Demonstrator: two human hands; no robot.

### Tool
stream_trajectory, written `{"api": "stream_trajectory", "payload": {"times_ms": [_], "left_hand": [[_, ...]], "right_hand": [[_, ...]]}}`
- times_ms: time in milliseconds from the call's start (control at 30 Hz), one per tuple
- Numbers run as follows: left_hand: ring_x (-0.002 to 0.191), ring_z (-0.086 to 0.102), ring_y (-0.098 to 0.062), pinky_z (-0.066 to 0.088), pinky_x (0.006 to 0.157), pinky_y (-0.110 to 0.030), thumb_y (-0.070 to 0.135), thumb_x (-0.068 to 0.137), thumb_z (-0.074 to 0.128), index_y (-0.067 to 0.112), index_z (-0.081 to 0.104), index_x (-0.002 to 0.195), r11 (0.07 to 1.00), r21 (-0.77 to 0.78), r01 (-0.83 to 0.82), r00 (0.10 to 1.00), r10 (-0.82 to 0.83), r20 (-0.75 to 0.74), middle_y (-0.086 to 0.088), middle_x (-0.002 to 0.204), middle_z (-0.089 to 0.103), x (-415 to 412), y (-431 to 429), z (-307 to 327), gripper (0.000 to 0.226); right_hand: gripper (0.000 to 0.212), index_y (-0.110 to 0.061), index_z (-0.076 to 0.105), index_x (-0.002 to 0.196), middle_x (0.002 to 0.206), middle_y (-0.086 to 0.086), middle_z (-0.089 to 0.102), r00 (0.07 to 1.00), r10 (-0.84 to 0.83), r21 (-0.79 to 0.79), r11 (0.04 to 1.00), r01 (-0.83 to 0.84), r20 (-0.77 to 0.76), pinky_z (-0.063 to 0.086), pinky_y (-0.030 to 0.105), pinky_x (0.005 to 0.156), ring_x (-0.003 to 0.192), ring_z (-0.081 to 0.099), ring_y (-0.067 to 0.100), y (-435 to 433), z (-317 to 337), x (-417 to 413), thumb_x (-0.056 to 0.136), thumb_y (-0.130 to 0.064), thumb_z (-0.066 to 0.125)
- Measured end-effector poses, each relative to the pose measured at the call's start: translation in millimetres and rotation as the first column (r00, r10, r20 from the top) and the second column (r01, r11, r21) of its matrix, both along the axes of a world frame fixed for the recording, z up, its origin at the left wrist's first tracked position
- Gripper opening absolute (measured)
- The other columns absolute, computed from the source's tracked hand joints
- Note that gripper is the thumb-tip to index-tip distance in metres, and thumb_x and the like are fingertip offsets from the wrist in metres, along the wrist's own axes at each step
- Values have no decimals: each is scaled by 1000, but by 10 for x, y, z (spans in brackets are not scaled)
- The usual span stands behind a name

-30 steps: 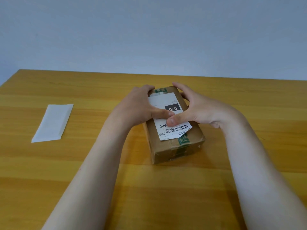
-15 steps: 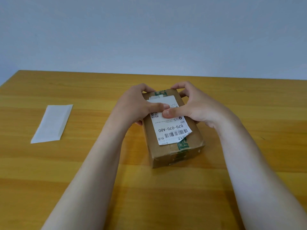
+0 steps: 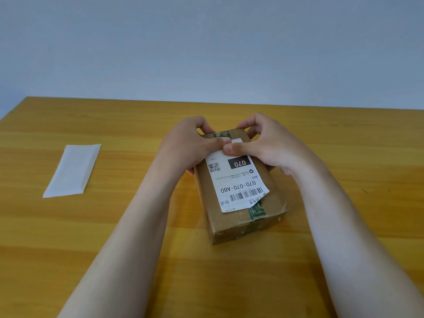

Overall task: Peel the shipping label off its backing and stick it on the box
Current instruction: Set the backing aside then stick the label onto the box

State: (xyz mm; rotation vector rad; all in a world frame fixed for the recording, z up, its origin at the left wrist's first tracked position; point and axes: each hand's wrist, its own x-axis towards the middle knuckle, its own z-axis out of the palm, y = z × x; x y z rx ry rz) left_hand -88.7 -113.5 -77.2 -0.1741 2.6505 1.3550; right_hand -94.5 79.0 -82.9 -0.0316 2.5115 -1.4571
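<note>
Comparing frames, we find left hand (image 3: 183, 146) and right hand (image 3: 269, 146) thumbs pressing the far end of label (image 3: 238, 182), no longer its middle; fingers grip box (image 3: 274, 199); smoothing nearly done.

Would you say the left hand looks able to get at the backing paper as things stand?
Probably yes: the backing paper lies flat to that side, only table between, but the left hand must first release the box.

Left hand (image 3: 183, 146) and right hand (image 3: 267, 145) grip brown cardboard box (image 3: 231, 226) | thumbs meet, pressing down | forearms converge mid-frame
</note>
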Motion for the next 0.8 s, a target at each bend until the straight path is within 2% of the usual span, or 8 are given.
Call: {"api": "stream_trajectory", "payload": {"times_ms": [167, 300, 433, 567, 633, 700, 800], "left_hand": [[84, 77, -29, 63, 59, -43, 47, 81, 86, 26, 62, 87, 1000, 12, 1, 1000, -1, 3, -6, 90, 77, -7, -2, -5, 32], [84, 77, -31, 64, 60, -48, 49, 81, 84, 26, 62, 81, 1000, 3, -7, 1000, 7, -9, -7, 91, 77, -6, 7, -15, 32], [84, 76, -29, 62, 57, -42, 49, 81, 84, 25, 62, 81, 1000, -7, -11, 1000, 11, -16, -5, 91, 76, 2, 16, 0, 32], [84, 76, -30, 64, 60, -48, 49, 83, 82, 25, 63, 81, 1000, -10, -13, 1000, 13, -18, -5, 90, 75, 3, 21, 6, 31], [82, 75, -28, 63, 57, -44, 49, 84, 80, 25, 62, 80, 1000, -14, -16, 1000, 16, -23, -4, 88, 74, 3, 22, 1, 30], [81, 74, -25, 58, 54, -37, 50, 85, 79, 25, 63, 83, 1000, -17, -17, 999, 16, -28, -2, 90, 74, 5, 30, -3, 29], [85, 71, -19, 49, 61, -32, 54, 87, 75, 27, 67, 92, 998, -37, -55, 997, 53, -58, 4, 95, 74, 0, 37, -14, 29]], "right_hand": [[59, -34, 60, 113, 111, -2, 70, 1000, 7, 7, 1000, -7, 1, 50, 28, 50, 72, 74, 11, 0, -4, 1, 68, -47, 95], [51, -33, 62, 106, 114, 4, 70, 1000, -10, -2, 1000, 10, -11, 45, 23, 41, 68, 71, 10, 6, -14, -12, 70, -46, 95], [49, -31, 62, 105, 113, 5, 71, 1000, -2, -11, 1000, 2, -24, 47, 26, 43, 67, 71, 10, 16, -6, -11, 71, -44, 94], [43, -32, 63, 102, 113, 7, 71, 999, -5, -27, 1000, 4, -41, 48, 28, 45, 69, 72, 13, 14, -4, -9, 74, -44, 93], [38, -31, 65, 100, 112, 8, 70, 998, -25, -43, 999, 22, -51, 48, 27, 43, 68, 71, 14, 8, 2, -4, 77, -44, 91], [37, -31, 65, 103, 110, 7, 70, 999, -29, -46, 999, 27, -41, 49, 28, 43, 69, 72, 14, 2, 8, 0, 79, -45, 89], [37, -34, 66, 118, 114, -2, 71, 999, -37, -48, 998, 36, -25, 53, 28, 47, 83, 76, 14, -1, 27, 3, 87, -43, 83]]}}
